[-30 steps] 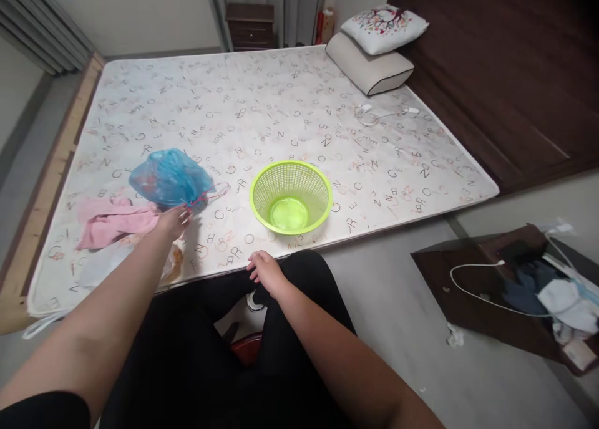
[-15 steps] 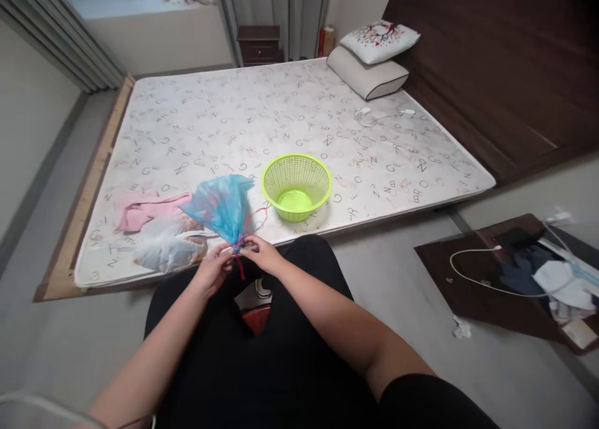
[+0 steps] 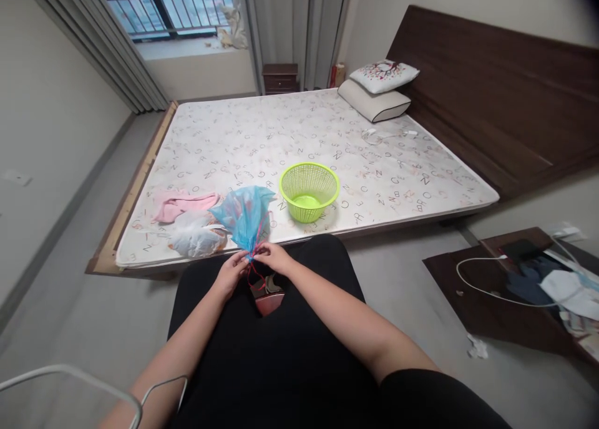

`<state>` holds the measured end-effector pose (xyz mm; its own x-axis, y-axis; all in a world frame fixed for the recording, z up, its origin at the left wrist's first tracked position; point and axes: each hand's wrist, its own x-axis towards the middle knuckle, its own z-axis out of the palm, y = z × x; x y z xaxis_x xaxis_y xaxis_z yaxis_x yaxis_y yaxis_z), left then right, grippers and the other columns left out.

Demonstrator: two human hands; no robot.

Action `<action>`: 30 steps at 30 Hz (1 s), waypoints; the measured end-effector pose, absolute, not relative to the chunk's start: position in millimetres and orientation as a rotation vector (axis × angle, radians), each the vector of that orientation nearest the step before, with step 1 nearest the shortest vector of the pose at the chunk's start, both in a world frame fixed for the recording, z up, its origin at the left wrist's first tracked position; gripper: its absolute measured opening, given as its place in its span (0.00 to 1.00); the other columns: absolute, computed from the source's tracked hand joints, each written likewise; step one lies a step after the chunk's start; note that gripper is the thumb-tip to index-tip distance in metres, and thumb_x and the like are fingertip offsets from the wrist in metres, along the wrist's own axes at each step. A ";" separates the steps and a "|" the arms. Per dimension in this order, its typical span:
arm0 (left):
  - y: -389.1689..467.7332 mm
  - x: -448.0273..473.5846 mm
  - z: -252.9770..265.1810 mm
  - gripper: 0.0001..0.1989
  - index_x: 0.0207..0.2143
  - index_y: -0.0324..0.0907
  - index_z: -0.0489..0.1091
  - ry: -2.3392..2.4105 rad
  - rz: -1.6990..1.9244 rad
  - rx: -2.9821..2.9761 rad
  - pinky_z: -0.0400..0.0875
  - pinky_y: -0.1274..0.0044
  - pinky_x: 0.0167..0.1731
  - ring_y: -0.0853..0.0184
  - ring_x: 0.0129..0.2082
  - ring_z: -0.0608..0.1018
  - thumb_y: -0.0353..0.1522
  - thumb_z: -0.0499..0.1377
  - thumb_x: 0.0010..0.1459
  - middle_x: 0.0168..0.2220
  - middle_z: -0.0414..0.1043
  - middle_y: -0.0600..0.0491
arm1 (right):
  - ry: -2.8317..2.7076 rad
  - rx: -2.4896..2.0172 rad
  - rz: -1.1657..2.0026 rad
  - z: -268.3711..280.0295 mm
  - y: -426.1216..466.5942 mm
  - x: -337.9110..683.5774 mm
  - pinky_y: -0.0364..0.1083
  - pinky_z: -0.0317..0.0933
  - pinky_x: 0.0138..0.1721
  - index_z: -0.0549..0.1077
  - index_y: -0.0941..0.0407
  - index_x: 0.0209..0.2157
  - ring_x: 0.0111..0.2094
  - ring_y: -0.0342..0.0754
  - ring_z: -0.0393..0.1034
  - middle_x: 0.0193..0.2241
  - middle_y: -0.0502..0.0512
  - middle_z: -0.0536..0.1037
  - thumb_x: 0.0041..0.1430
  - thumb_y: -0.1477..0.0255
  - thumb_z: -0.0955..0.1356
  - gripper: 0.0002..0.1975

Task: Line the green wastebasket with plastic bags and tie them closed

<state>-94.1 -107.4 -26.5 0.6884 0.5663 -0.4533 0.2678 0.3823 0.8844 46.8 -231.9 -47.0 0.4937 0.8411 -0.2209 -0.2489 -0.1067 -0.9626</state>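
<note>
A blue plastic bag (image 3: 243,214) lies on the near edge of the mattress, its neck gathered towards me. Red string (image 3: 255,249) is wound at the neck, with loose ends hanging below. My left hand (image 3: 231,272) pinches the gathered neck from the left. From the right, my right hand (image 3: 272,257) has its fingers closed on the red string at the same spot. Beyond them stands a lime-green plastic basket (image 3: 309,195) with nothing in it. Left of the blue bag are a white plastic bag (image 3: 194,237) and a pink cloth (image 3: 180,206).
The bare mattress (image 3: 262,130) carries two stacked pillows (image 3: 374,98) and a white cable near the dark headboard (image 3: 472,86). To my right, a dark bedside table (image 3: 463,273) holds cloths and cables. A white cable (image 3: 84,376) crosses the lower left.
My view has tilted up, showing more of the window. Both hands stay at the bag's neck, and the red string now hangs in a loop beneath them.
</note>
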 end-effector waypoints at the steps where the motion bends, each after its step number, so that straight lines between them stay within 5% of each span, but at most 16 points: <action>1: -109.4 -93.4 -25.3 0.30 0.44 0.39 0.76 0.831 0.258 1.198 0.71 0.77 0.33 0.69 0.30 0.77 0.44 0.75 0.40 0.33 0.77 0.52 | -0.612 -1.409 0.995 -46.0 -232.0 42.1 0.43 0.65 0.38 0.76 0.56 0.38 0.31 0.43 0.70 0.30 0.47 0.77 0.52 0.71 0.75 0.11; 5: -113.9 -85.8 -25.7 0.23 0.37 0.40 0.77 0.791 0.370 1.364 0.72 0.74 0.40 0.66 0.34 0.78 0.46 0.74 0.43 0.35 0.79 0.50 | -0.660 -1.564 0.860 -43.9 -228.7 32.9 0.44 0.64 0.39 0.76 0.56 0.37 0.32 0.44 0.70 0.31 0.48 0.78 0.56 0.73 0.71 0.06; 11: -108.5 -83.8 -35.0 0.18 0.31 0.41 0.76 0.802 0.326 1.655 0.68 0.74 0.36 0.65 0.30 0.75 0.47 0.69 0.50 0.29 0.76 0.52 | -0.819 -1.634 0.751 -42.1 -232.9 47.9 0.47 0.64 0.45 0.76 0.55 0.36 0.37 0.47 0.71 0.35 0.50 0.78 0.60 0.74 0.69 0.03; 19: -109.8 -81.1 -36.0 0.10 0.33 0.43 0.71 0.947 0.432 2.065 0.68 0.70 0.40 0.60 0.35 0.75 0.40 0.58 0.62 0.33 0.74 0.50 | -0.995 -2.017 0.493 -51.4 -233.1 61.5 0.48 0.61 0.48 0.73 0.55 0.40 0.42 0.50 0.67 0.39 0.55 0.74 0.67 0.75 0.64 0.05; 23: -111.3 -79.3 -34.2 0.06 0.32 0.44 0.68 0.837 0.468 2.264 0.66 0.64 0.53 0.53 0.50 0.74 0.35 0.58 0.62 0.43 0.74 0.43 | -1.020 -2.021 0.400 -53.6 -232.1 61.8 0.49 0.59 0.51 0.73 0.55 0.41 0.46 0.52 0.65 0.42 0.58 0.72 0.66 0.75 0.65 0.05; 26: -116.0 -80.2 -26.8 0.06 0.39 0.43 0.71 0.746 0.594 2.366 0.58 0.61 0.62 0.51 0.62 0.68 0.35 0.59 0.63 0.56 0.69 0.39 | -1.053 -1.913 0.456 -50.5 -233.2 60.8 0.47 0.60 0.48 0.72 0.55 0.38 0.42 0.50 0.66 0.38 0.55 0.73 0.66 0.75 0.65 0.04; 30: -119.4 -80.1 -22.4 0.09 0.44 0.45 0.74 0.682 0.415 2.422 0.60 0.62 0.58 0.51 0.53 0.75 0.37 0.60 0.63 0.48 0.77 0.43 | -1.069 -1.836 0.502 -44.7 -234.3 58.7 0.45 0.60 0.44 0.70 0.54 0.36 0.39 0.48 0.67 0.36 0.52 0.73 0.64 0.74 0.65 0.03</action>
<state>-80.1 -119.4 -22.4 0.8206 0.5556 0.1337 0.3743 -0.6994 0.6089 58.7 -234.3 -44.7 0.5388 0.8369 0.0959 0.4604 -0.1973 -0.8655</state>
